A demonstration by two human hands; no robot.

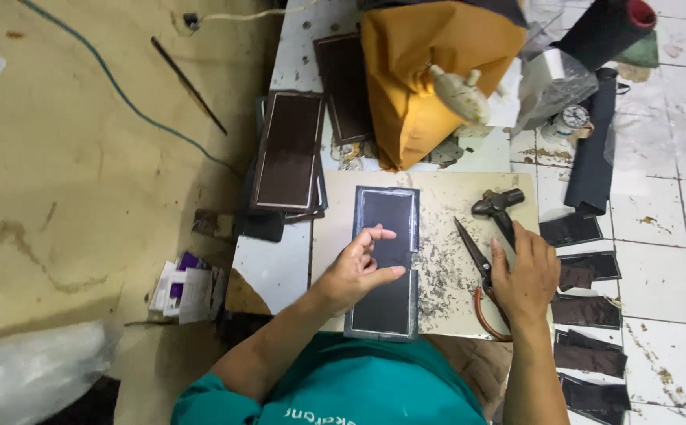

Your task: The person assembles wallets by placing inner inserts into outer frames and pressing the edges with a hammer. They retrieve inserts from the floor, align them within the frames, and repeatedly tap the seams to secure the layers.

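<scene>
Teal shirt (359, 386) below; scissors (475, 256) and hammer (499, 206) flank the dark panel (386, 236).

The right hand (525, 277) covers the hammer's (499, 206) handle and part of the scissors (477, 264)

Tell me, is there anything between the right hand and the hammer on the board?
Nothing visible blocks it. The right hand lies over the hammer handle and the scissors beside it. The left hand rests on the dark rectangular piece.
</scene>
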